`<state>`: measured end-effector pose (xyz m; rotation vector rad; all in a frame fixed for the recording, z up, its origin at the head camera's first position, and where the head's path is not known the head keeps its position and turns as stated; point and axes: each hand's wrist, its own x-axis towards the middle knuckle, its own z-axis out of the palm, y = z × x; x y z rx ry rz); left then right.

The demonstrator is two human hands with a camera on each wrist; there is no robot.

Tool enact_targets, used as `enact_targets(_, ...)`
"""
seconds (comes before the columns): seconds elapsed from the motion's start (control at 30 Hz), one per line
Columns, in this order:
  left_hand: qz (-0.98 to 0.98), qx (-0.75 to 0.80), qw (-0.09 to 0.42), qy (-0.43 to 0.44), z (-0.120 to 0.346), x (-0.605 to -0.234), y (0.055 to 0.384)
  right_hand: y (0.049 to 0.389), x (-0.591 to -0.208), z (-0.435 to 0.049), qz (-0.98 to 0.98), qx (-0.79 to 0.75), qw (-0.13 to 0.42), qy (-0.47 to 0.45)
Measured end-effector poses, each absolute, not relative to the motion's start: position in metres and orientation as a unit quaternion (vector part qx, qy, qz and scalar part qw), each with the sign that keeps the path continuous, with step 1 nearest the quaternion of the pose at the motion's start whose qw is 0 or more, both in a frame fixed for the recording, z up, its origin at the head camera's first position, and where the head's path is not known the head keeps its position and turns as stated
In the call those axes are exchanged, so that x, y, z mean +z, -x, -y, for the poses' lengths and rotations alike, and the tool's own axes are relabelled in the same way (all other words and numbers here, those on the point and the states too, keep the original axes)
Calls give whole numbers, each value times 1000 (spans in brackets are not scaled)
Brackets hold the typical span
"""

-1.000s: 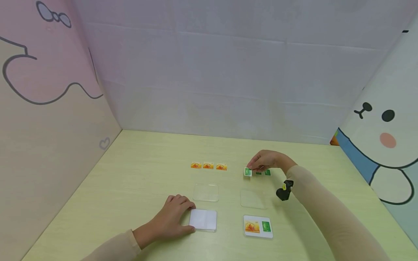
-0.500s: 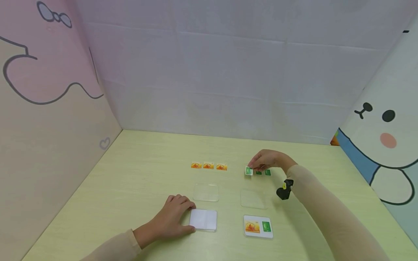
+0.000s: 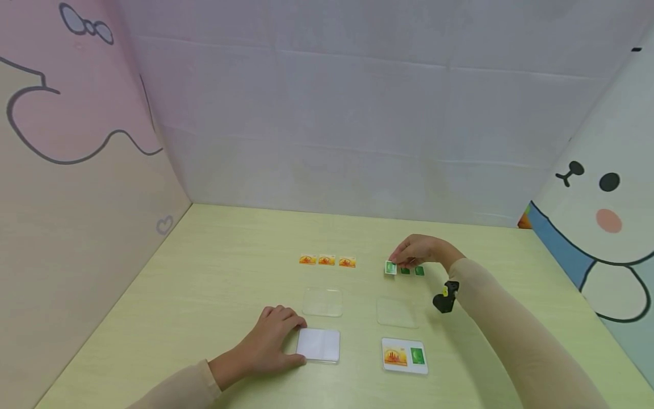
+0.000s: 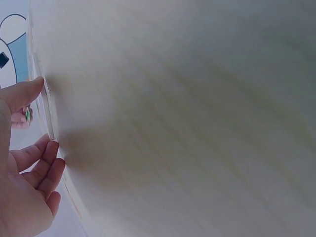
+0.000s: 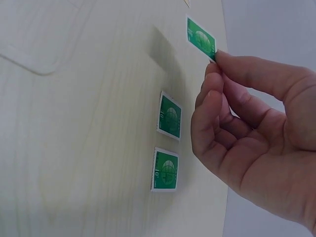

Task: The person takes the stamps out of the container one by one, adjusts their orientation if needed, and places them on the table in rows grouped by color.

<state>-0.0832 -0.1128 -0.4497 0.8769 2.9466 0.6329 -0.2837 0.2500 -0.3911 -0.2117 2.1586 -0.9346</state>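
My right hand pinches a green postage stamp between thumb and index finger. In the right wrist view the stamp is lifted off the table, and its shadow falls below. Two more green stamps, a nearer one and a farther one, lie flat beneath that hand. At the front, my left hand holds the left side of a clear case with a white insert, thumb at one corner and index finger at the other. The left wrist view shows the case edge-on between thumb and fingertips.
Three orange stamps lie in a row at the back. Two clear plastic lids, a left one and a right one, rest mid-table. A case with an orange and a green stamp lies front right.
The green stamp in my right hand has shifted very slightly right. My left hand stays at the case with the white insert.
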Motion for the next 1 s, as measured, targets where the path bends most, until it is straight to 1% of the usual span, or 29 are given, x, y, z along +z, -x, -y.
enact_targets(0.53, -938, 204, 10, -279, 113, -447, 82, 283, -391, -251, -855, -351, 368, 96)
enact_targets(0.77, -937, 200, -6, -285, 113, -447, 82, 283, -393, -251, -862, -346, 360, 91)
enact_targets(1.0, -937, 200, -9, -285, 113, -449, 82, 284, -394, -252, -865, -340, 357, 92)
